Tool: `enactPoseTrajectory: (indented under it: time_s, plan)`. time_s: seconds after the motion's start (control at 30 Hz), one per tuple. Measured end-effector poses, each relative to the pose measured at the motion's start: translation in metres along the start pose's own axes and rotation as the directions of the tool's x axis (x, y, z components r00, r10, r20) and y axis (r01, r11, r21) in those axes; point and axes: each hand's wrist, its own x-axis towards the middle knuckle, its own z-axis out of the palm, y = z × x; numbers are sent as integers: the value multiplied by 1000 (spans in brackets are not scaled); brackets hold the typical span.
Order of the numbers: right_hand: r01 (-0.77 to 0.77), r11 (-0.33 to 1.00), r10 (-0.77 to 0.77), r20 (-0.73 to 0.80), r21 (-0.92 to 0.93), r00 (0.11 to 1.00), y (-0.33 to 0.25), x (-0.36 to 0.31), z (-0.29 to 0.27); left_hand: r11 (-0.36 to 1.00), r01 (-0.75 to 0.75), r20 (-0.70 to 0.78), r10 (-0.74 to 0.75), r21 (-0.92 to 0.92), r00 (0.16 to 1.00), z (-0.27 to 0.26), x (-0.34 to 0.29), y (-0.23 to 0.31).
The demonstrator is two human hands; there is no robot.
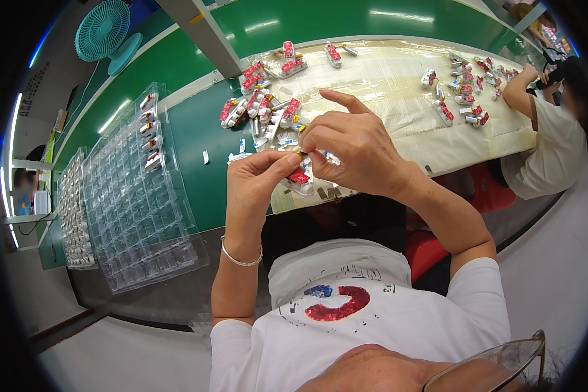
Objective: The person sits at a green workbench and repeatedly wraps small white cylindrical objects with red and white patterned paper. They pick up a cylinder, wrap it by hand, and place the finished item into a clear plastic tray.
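My left hand pinches a small yellow-ended part between thumb and forefinger. At the same spot the thumb and a finger of my right hand close on it, with one finger stretched out. Most of that part is hidden by the fingertips. Just under them shows a red circuit board with a white housing; whether it is joined to the pinched part I cannot tell. Beyond my hands lies a pile of white housings with red boards and small silver cells.
Clear plastic trays stand at the left, one holding several small parts along its edge. White-and-blue scraps lie near my left hand. More red-board pieces are spread at the right, where another person sits. A metal post rises behind the pile.
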Motion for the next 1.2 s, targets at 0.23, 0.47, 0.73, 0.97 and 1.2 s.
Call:
enactPoseTrajectory:
  time_s: [0.23, 0.47, 0.73, 0.97, 1.2]
  plan:
    - [-394, 717, 466, 25, 575, 884, 15, -15, -13, 990, -54, 7, 56, -133, 998, -11, -1, -7]
    - [-492, 548, 451, 257, 676, 855, 6, -40, -7, 927, -21, 90, 59, -373, 994, -2, -1, -17]
    - [-247, 485, 459, -4, 839, 888, -6, -35, 20, 829, 122, 256, 27, -546, 966, 14, 2, -24]
    - [-267, 317, 534, 61, 910, 843, -9, -35, 14, 838, -10, 97, 75, -545, 992, 28, -12, -7]
    - [-335, 156, 557, 197, 929, 807, -15, -33, 5, 934, -295, -84, 284, -203, 955, 24, -15, -21]
